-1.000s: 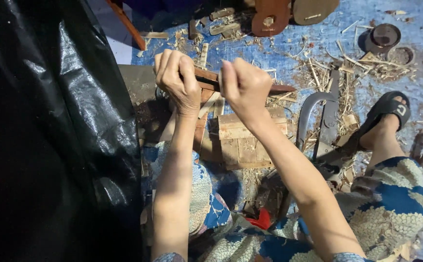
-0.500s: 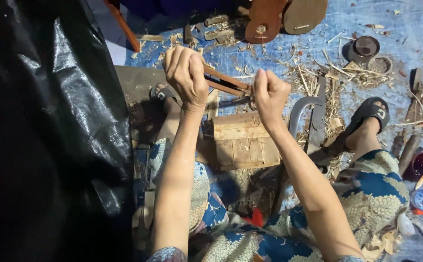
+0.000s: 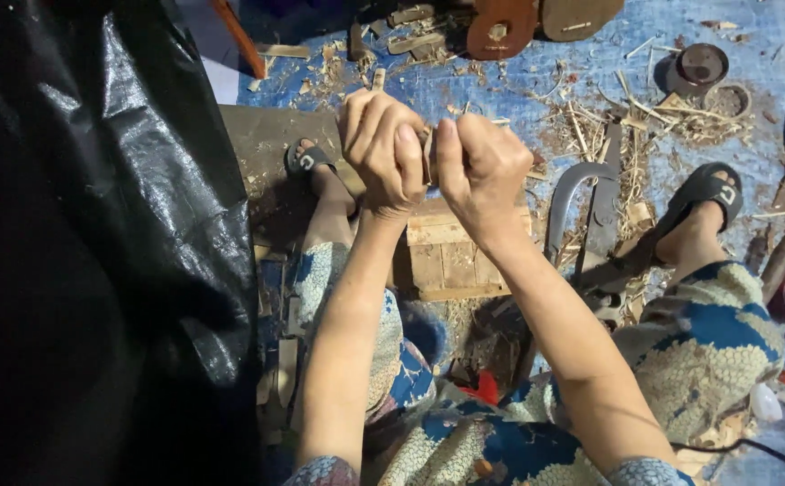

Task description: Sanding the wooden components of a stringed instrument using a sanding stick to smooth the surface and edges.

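knees in patterned blue cloth (image 3: 681, 360) spread wide at six o'clock, leaving room between them for a wooden block (image 3: 451, 256), which sits right under the hands like a work rest. left hand (image 3: 382, 148) and right hand (image 3: 481, 171) are both curled tight, fists touching, around a small brown piece of wood (image 3: 428, 153); only a sliver shows between the fingers, so i cannot tell its shape. it is held up above the block, near the middle of the view. a curved blade (image 3: 581, 202) lies at three o'clock just beside the block, within easy reach. wood shavings (image 3: 627, 117) litter the blue mat (image 3: 518, 90) beyond. at one o'clock two small round bowls (image 3: 700, 65) sit side by side; one looks empty, the other holds shavings. black plastic sheet (image 3: 95, 243) fills nine o'clock.
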